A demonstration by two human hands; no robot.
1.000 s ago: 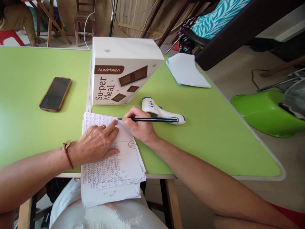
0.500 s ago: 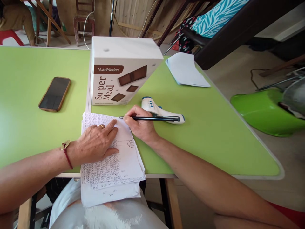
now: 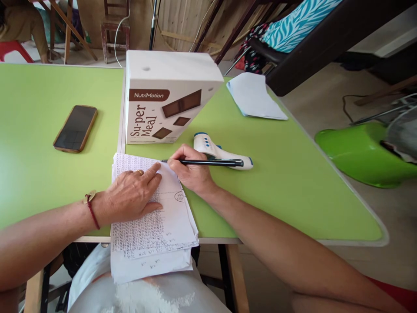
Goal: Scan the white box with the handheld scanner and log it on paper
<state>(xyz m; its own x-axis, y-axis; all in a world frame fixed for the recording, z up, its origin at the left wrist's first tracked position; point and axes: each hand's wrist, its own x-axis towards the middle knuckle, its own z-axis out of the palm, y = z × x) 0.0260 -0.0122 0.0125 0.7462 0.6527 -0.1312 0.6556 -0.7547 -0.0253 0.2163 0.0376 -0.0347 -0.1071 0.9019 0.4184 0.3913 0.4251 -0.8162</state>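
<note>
A stack of handwritten paper sheets [image 3: 177, 217] lies at the table's near edge, its lower part hanging over. Dense rows of small writing fill the top sheet's left side; a small circled mark sits near its right edge. My left hand [image 3: 135, 193] rests flat on the sheets, fingers outstretched, with a ring and a red cord bracelet. In my right hand [image 3: 190, 169] is a black pen [image 3: 213, 162], pinched between thumb and fingers and nearly level. Its tip meets the paper beside my left index fingertip. Just behind the pen lies a white and blue infrared thermometer [image 3: 218, 152].
A white NutriMotion box [image 3: 172, 100] stands behind the papers on the green table [image 3: 286, 182]. A phone [image 3: 75, 128] lies at left, folded white paper [image 3: 256, 95] at the back right. A green plastic stool [image 3: 365, 152] is on the floor at right.
The pen's rear end has shifted very slightly left in my right hand. My left hand stays in place on the sheets.
</note>
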